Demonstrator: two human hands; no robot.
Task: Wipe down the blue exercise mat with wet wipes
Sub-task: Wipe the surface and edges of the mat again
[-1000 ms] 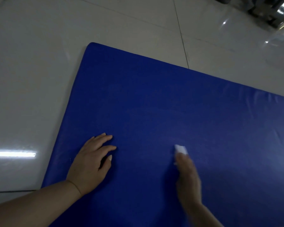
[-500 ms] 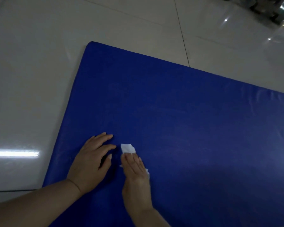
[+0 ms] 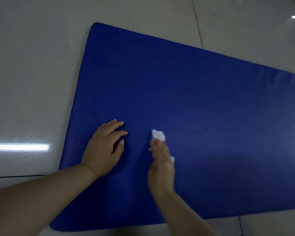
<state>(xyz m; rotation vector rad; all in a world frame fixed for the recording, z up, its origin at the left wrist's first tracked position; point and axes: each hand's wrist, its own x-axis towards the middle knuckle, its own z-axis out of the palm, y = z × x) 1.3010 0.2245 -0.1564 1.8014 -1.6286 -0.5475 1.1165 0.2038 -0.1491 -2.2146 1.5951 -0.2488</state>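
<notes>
A blue exercise mat (image 3: 186,92) lies flat on a pale tiled floor and fills most of the view. My left hand (image 3: 104,149) rests palm down on the mat near its left edge, fingers spread. My right hand (image 3: 161,166) presses a white wet wipe (image 3: 158,135) onto the mat just to the right of the left hand. The wipe sticks out past the fingertips, and a small corner shows at the hand's right side. Both forearms come in from the bottom of the frame.
Glossy pale floor tiles (image 3: 32,74) surround the mat on the left, far side and bottom. A bright light reflection (image 3: 19,147) lies on the floor to the left. The mat's right end runs out of view.
My right hand swept the wipe left until it was next to the left hand, then moved back a little to the right. The left hand stayed planted. The view shifted, showing the mat's near edge.
</notes>
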